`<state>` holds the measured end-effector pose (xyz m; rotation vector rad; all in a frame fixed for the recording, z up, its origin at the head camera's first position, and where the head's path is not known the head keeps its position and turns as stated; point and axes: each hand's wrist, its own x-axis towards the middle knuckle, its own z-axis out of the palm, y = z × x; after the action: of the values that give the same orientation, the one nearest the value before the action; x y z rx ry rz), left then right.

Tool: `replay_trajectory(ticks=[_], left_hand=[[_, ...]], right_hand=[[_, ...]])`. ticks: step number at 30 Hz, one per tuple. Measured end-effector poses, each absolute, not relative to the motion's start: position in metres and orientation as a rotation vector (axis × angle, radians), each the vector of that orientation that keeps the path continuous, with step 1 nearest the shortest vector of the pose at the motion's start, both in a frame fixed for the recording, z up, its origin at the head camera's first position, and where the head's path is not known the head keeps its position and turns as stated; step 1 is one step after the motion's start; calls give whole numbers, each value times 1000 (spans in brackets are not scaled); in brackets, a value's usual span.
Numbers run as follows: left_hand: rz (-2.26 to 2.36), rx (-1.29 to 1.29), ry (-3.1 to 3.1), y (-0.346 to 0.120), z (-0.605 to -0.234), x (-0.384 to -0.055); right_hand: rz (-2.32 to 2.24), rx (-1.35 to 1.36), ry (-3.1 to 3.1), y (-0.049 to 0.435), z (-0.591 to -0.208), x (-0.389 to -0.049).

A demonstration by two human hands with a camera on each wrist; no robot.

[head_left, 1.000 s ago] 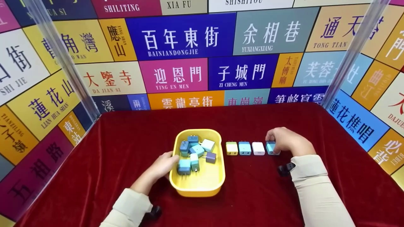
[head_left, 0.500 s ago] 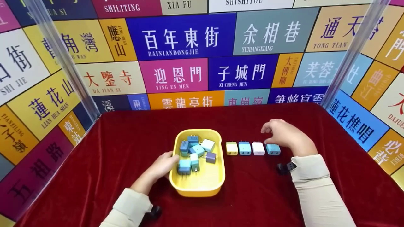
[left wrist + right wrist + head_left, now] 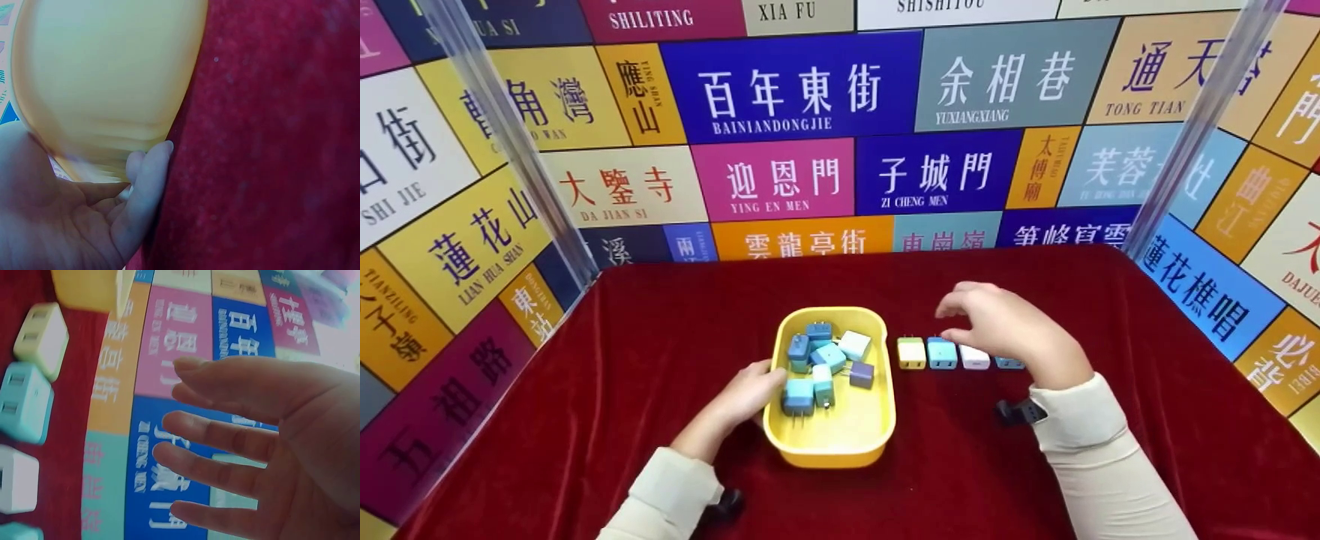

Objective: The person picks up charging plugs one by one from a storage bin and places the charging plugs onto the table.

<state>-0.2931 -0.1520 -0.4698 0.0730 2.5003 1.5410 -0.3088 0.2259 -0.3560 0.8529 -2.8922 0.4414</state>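
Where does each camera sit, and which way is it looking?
Head: worn on the head, looking forward and down at a rounded yellow plastic tub; left hand, right hand and beige cloth sleeves show.
Left wrist: worn there, facing the tub and red velvety cloth; left fingers show.
Right wrist: worn there, facing boxy pastel chargers and the multicoloured sign wall; right fingers show.
Head and right wrist share tub, chargers and wall.
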Motion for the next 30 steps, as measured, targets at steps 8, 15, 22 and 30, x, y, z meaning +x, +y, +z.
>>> replay_trajectory(ticks=[8, 15, 22, 30], left_hand=[[1541, 75, 2490, -152, -470, -294], [1520, 75, 2522, -152, -471, -294], [1544, 80, 2491, -153, -472, -294], [1536, 81, 2511, -152, -472, -295]], right_hand=[[390, 966, -2840, 203, -357, -297], [386, 1059, -2792, 182, -359, -290], [374, 1115, -2767, 171, -367, -290], [309, 1184, -2703, 157, -376, -289]])
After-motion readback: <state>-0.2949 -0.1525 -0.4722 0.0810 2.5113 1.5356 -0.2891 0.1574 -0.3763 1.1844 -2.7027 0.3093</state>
